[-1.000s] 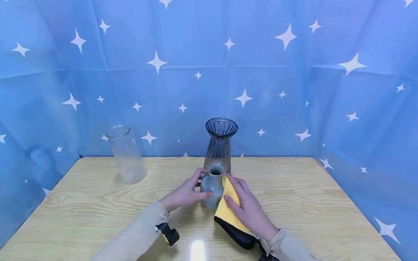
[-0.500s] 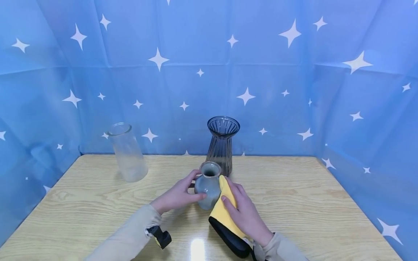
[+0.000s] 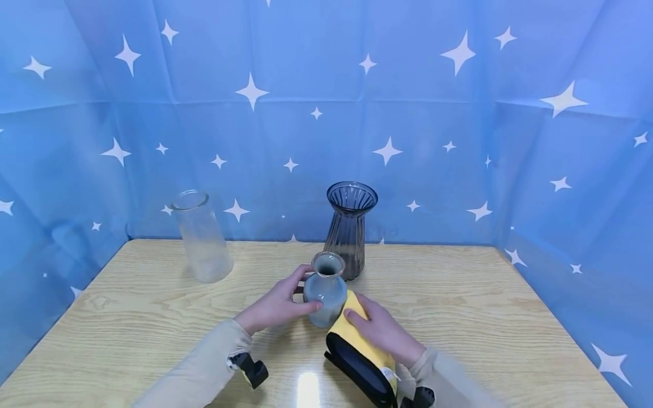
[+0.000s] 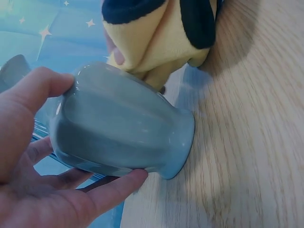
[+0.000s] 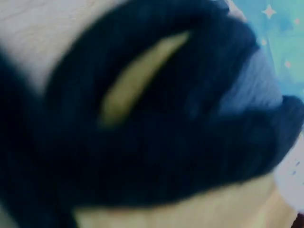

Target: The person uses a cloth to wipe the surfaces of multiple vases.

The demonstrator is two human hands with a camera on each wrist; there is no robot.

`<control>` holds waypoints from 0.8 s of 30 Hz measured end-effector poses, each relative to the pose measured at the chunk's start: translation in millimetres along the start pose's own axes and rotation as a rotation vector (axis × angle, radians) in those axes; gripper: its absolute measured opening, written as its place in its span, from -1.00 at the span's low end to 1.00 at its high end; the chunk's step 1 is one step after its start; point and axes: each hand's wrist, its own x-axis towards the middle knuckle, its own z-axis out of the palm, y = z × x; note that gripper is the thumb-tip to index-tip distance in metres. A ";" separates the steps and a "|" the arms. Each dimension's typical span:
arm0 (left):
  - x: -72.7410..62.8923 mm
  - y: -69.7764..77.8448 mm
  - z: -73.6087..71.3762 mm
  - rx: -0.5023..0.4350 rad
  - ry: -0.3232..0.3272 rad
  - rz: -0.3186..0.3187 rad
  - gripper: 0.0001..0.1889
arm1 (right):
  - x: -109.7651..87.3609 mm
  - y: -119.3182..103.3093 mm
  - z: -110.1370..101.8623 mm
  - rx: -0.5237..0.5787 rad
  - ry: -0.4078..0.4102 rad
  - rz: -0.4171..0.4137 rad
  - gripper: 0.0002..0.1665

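A small grey-blue ceramic vase (image 3: pixel 326 294) stands upright near the middle of the table. My left hand (image 3: pixel 280 306) grips its left side, thumb at the front and fingers curled behind. In the left wrist view the vase (image 4: pixel 114 123) looks glossy, its flared foot on the wood. My right hand (image 3: pixel 384 327) holds a folded yellow cleaning cloth (image 3: pixel 343 327) with a black border and dark underside against the vase's lower right side. The cloth (image 5: pixel 156 161) fills most of the right wrist view, blurred, and hides that hand's fingers.
Just behind the ceramic vase stands a taller ribbed, smoky glass vase (image 3: pixel 347 238). A clear glass cylinder vase (image 3: pixel 204 243) is at the back left. Blue star-patterned curtains (image 3: pixel 326 147) enclose the wooden table (image 3: pixel 449 317) at back and sides.
The ceramic vase has shifted left, away from the smoky glass vase, with my left hand on it. My right hand has slid the cloth lower along the vase, and the cloth's dark underside shows more.
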 end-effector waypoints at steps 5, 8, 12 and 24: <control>-0.3 -0.4 0.0 0.006 0.004 0.001 -0.37 | 7.2 0.4 -7.2 0.060 -0.165 0.100 -0.47; -0.3 -1.4 0.2 0.005 0.001 0.007 -0.37 | 10.2 1.7 -8.7 0.104 -0.204 0.152 -0.52; 1.0 -1.3 -0.9 -0.004 -0.005 0.016 -0.37 | 12.2 3.9 -11.1 0.195 -0.225 0.201 -0.46; -0.7 -2.3 0.7 -0.031 -0.007 0.007 -0.41 | 7.2 -0.7 -13.3 0.204 -0.051 0.044 -0.34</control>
